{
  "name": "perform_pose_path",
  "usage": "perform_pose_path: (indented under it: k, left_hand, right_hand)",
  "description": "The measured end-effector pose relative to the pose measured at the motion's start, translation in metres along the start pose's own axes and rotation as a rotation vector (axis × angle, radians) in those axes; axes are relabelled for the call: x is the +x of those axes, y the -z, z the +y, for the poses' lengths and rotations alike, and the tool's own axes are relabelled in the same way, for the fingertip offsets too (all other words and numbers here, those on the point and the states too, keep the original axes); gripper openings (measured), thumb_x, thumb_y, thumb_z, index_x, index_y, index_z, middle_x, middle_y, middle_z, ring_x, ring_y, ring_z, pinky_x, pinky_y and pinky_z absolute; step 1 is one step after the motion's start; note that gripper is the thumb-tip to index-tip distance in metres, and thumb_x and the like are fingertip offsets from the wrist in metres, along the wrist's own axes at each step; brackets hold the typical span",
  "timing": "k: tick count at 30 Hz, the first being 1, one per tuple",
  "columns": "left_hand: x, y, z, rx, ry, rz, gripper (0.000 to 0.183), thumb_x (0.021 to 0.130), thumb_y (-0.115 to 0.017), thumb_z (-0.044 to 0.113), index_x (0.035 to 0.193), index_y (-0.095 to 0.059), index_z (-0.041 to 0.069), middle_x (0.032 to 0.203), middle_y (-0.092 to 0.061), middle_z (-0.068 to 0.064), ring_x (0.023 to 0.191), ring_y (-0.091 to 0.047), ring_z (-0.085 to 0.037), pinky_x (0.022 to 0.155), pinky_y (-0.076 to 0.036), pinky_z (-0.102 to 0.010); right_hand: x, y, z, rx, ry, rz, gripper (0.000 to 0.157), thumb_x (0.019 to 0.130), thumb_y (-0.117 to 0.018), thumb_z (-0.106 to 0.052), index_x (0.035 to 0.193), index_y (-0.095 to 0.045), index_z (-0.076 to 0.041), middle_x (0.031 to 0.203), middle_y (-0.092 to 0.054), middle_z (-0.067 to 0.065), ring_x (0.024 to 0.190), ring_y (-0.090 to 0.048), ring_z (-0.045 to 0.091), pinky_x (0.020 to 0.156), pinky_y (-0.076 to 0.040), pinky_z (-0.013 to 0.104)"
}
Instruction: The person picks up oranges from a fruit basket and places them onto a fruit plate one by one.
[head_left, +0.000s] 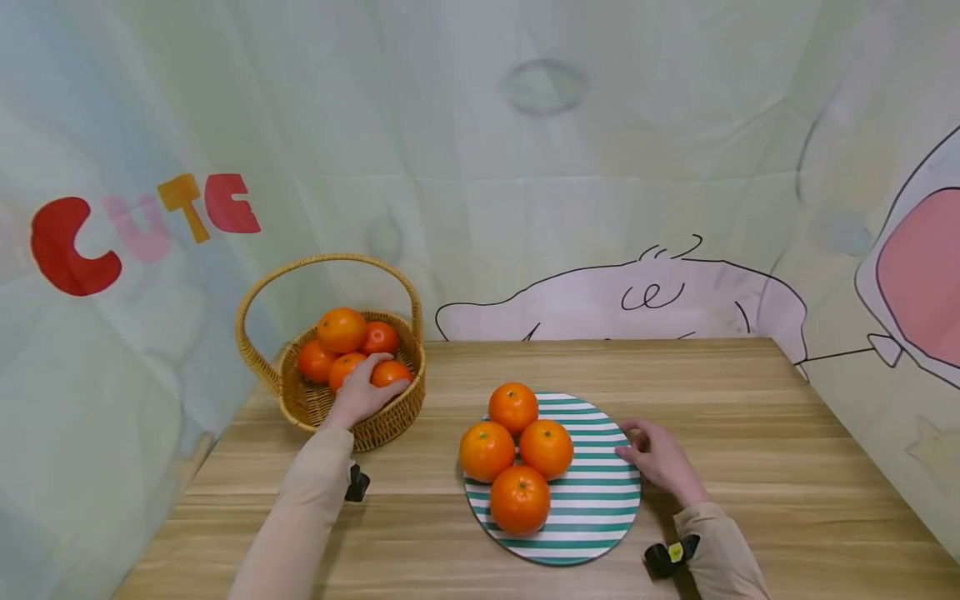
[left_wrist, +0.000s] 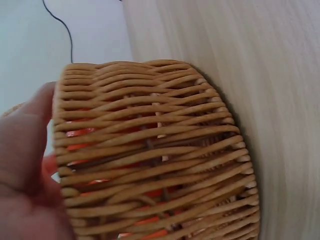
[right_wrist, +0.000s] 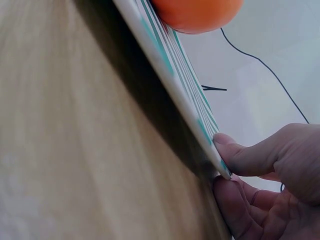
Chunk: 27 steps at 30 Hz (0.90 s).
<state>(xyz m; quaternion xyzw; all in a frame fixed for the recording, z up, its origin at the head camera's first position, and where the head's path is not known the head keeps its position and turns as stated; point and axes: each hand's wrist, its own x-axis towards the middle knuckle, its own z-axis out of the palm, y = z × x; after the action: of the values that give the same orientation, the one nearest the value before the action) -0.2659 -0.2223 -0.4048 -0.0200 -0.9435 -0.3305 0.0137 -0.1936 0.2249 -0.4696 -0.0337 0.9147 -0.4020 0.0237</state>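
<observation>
My left hand (head_left: pixel 358 396) reaches into the wicker basket (head_left: pixel 390 421), its thumb and fingers around an orange (head_left: pixel 392 374) near the front right rim. In the left wrist view the basket wall (left_wrist: pixel 150 135) hides most of that grip. More oranges (head_left: pixel 342 330) lie inside the basket. A round plate (head_left: pixel 600 492) with green and white stripes carries several oranges (head_left: pixel 520 500) on its left half. At the plate's right edge, my right hand (head_left: pixel 660 458) pinches the rim. The right wrist view shows the thumb (right_wrist: pixel 240 157) on top and fingers below the rim.
The basket's tall arched handle (head_left: pixel 330 258) stands upright over the fruit. Both the basket and the plate stand on a wooden table (head_left: pixel 735 400). A printed curtain (head_left: pixel 480 167) hangs behind the table and along its sides.
</observation>
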Motion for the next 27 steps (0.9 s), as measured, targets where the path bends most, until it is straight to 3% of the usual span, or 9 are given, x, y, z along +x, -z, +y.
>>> perform_pose_path:
  k: [10,16,27]
  left_hand:
    - [-0.014,0.002,0.009,-0.072,0.008,0.158,0.069,0.090,-0.071,0.036,0.147,-0.043,0.009,0.149,-0.038,-0.021,0.136,-0.040,-0.044,0.111,-0.030,-0.067]
    - [-0.025,-0.004,0.017,-0.123,0.018,0.282,0.068,0.085,-0.075,0.034,0.143,-0.047,0.012,0.145,-0.039,-0.020,0.129,-0.044,-0.040,0.106,-0.039,-0.062]
    - [-0.049,-0.017,0.030,-0.400,-0.055,0.295,0.074,0.081,-0.083,0.021,0.139,-0.038,0.014,0.138,-0.052,-0.020,0.127,-0.050,-0.034,0.106,-0.041,-0.053]
  right_hand:
    - [0.000,-0.001,0.001,0.003,0.021,0.005,0.033,0.091,-0.070,-0.007,0.122,-0.061,0.004,0.074,-0.052,0.005,0.061,-0.047,0.017,0.054,-0.037,0.025]
    - [0.000,-0.002,0.001,0.005,0.016,0.003,0.034,0.092,-0.070,-0.007,0.123,-0.061,0.005,0.074,-0.052,0.005,0.063,-0.047,0.017,0.054,-0.036,0.025]
    - [0.000,-0.001,0.001,-0.012,0.013,0.003,0.035,0.091,-0.069,-0.006,0.123,-0.061,0.005,0.076,-0.053,0.005,0.067,-0.047,0.017,0.058,-0.035,0.025]
